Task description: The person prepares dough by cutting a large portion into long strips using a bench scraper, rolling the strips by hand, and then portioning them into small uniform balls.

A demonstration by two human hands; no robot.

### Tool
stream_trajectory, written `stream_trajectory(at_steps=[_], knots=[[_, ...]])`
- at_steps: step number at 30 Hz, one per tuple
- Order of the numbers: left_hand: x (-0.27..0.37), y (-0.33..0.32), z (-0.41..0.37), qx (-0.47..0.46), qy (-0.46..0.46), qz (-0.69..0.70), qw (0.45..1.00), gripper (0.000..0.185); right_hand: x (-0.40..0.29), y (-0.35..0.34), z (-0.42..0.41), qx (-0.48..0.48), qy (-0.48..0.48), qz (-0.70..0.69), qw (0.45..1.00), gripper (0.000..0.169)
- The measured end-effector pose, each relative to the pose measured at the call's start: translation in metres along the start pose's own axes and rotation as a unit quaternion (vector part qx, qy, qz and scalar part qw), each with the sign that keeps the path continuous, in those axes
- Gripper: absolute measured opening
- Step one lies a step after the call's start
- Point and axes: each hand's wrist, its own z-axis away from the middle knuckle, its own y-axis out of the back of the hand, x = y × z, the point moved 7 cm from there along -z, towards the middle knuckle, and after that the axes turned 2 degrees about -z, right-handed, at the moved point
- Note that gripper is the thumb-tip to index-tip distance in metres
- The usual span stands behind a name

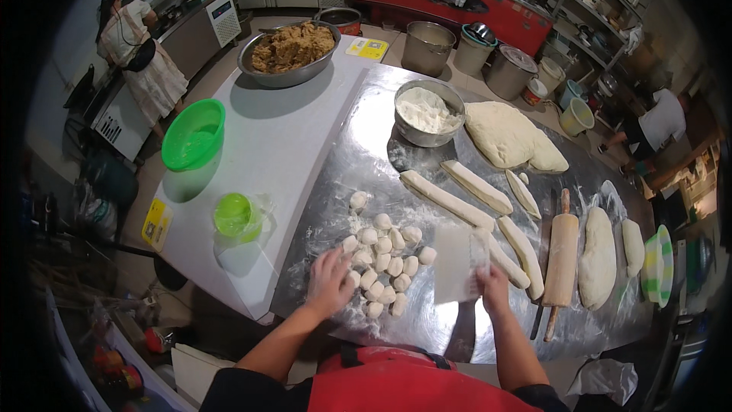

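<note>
My right hand (492, 286) grips a flat, pale rectangular dough scraper (457, 263), held upright just right of a cluster of small dough pieces (382, 262). At the left edge of that cluster my left hand (331, 281) rests with fingers spread, touching or nearly touching the outer pieces. Behind the scraper a long dough rope (446, 200) lies on the floured steel worktop (320, 223). More strips, such as a short dough roll (521, 254), lie to the right, beside a wooden rolling pin (561, 260) and a thick dough log (597, 257). A large dough mass (506, 131) sits farther back.
A steel bowl of flour (429, 111) stands at the back of the worktop. On the white table (274, 143) at left are a bowl of brown filling (293, 54), a green basin (194, 134) and a green container (234, 216). One person (137, 51) stands far left, another (660, 120) far right.
</note>
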Motion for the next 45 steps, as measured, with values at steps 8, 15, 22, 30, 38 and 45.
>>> stream_trajectory(at_steps=[8,15,22,30,38,45], knots=[[0.059,-0.025,-0.019,-0.099,-0.088,-0.058,0.99,0.078,0.046,-0.126,0.03,-0.129,-0.069,-0.027,0.989,0.018],[0.026,-0.009,-0.031,-0.136,-0.015,-0.093,0.986,0.084,-0.118,-0.095,0.004,-0.044,0.268,0.421,0.865,0.015],[0.069,-0.035,-0.036,-0.188,-0.154,-0.089,0.966,0.075,-0.134,-0.188,-0.005,-0.138,0.413,0.634,0.639,0.011],[0.018,0.023,-0.103,0.071,-0.019,0.068,0.995,0.034,-0.03,-0.021,-0.008,-0.024,0.074,0.322,0.944,0.023],[-0.01,-0.079,-0.281,-0.034,0.388,0.472,0.791,0.035,0.067,-0.027,0.025,-0.094,-0.161,-0.002,0.983,0.03],[-0.015,-0.102,-0.354,0.001,0.417,0.559,0.717,0.038,0.047,-0.026,0.033,-0.133,-0.155,-0.059,0.977,0.034]])
